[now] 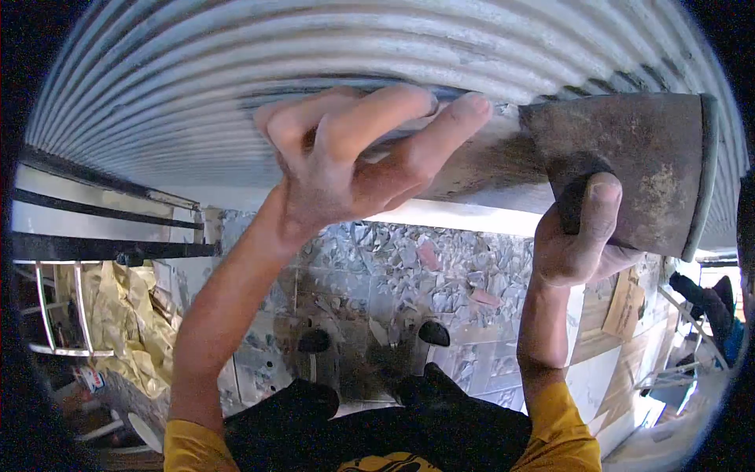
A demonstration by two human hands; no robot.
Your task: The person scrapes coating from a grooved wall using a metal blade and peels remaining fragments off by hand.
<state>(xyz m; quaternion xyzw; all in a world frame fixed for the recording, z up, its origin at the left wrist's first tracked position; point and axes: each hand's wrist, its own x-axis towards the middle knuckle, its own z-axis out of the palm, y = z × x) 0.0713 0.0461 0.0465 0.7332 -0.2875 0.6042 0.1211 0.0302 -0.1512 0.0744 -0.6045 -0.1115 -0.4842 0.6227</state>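
My right hand (578,244) is closed round a wide putty knife (641,173), its thumb pressed on the dark, stained blade. Most of the handle is hidden in the hand. The blade lies close below a grey ribbed panel (377,39), and a paler strip runs along the blade's right edge. To the left, my left hand (346,153) is raised against the lower part of the panel. Its fingers are bent but apart, and thumb and forefinger point toward the knife. I see nothing held in it, though part of the palm side is hidden.
Broken pale chips (393,259) cover the tiled floor in front of my shoes (314,341). Dark rails (110,244) and crumpled yellowish sheeting (126,322) are on the left. A piece of cardboard (624,305) and a metal frame (692,330) lie to the right.
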